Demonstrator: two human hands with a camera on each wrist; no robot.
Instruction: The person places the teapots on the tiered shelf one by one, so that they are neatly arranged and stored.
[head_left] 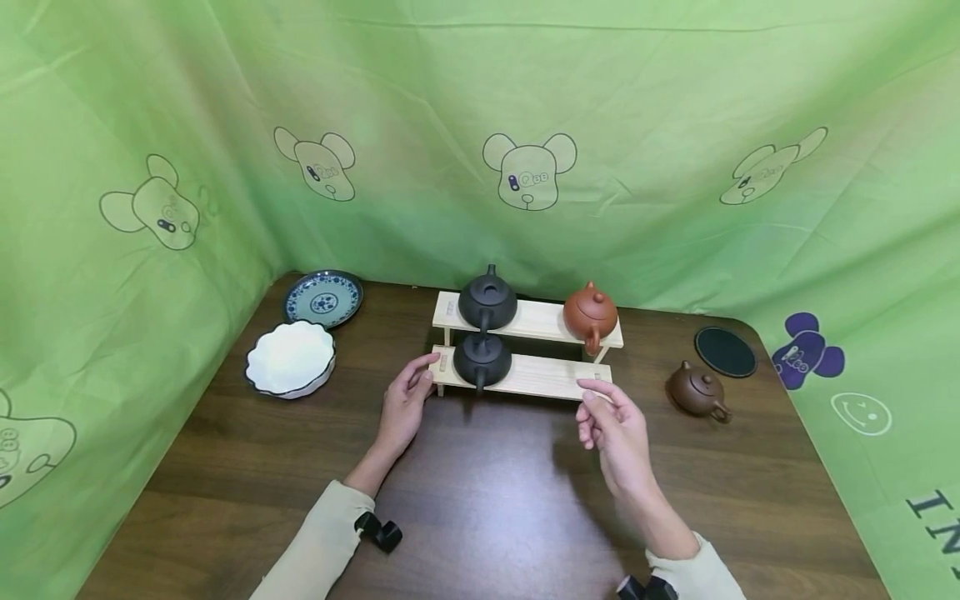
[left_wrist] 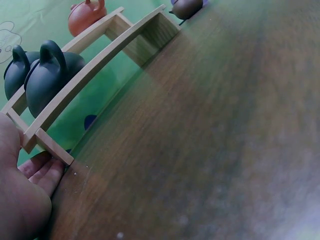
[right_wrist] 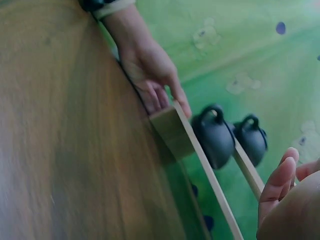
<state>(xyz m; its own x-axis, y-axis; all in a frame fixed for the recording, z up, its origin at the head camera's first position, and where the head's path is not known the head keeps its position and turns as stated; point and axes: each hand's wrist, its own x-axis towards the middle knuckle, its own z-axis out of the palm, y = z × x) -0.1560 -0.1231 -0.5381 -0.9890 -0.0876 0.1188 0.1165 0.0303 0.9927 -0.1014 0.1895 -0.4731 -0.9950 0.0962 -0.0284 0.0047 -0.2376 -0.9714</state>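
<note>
My left hand (head_left: 405,404) grips the left end of a two-step wooden display stand (head_left: 543,377), at its lower step. In the left wrist view the fingers (left_wrist: 44,172) reach around the stand's end leg (left_wrist: 54,146). A black teapot (head_left: 482,360) sits on the lower step, close to that hand. Behind it a second black teapot (head_left: 487,302) stands on the upper step, with a reddish-orange teapot (head_left: 590,312) at the right end. My right hand (head_left: 617,433) hovers by the lower step's right end, fingers loosely bent and holding nothing.
At the right of the brown table (head_left: 487,500) stand a dark brown teapot (head_left: 697,390) and a round black coaster (head_left: 725,351). On the left are a white scalloped bowl (head_left: 291,358) and a blue patterned plate (head_left: 324,297). A green curtain (head_left: 420,100) hangs behind the table.
</note>
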